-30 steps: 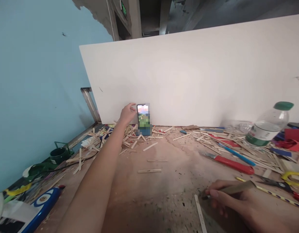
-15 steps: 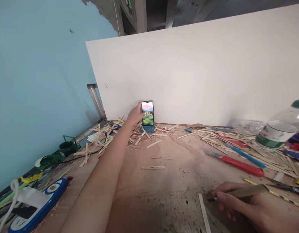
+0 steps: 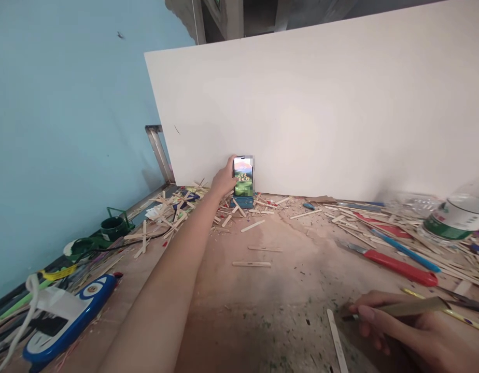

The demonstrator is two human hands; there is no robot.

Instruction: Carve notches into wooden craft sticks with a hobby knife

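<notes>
Head view: my left hand [image 3: 224, 178] grips the phone [image 3: 243, 176] at frame centre, propped upright against the white board [image 3: 321, 103], likely for viewing. My right hand [image 3: 403, 331], lower right, pinches a flat blade [image 3: 403, 308] beside a wooden stick [image 3: 336, 339] on the bench [image 3: 286, 290].

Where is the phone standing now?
In the head view, the phone stands upright left of centre against the white board, on a blue stand, with the left hand touching it.

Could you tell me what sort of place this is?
Probably a craft or hobby workbench: wooden sticks litter the table, a red-handled knife lies there, and the right hand holds a flat strip.
</notes>
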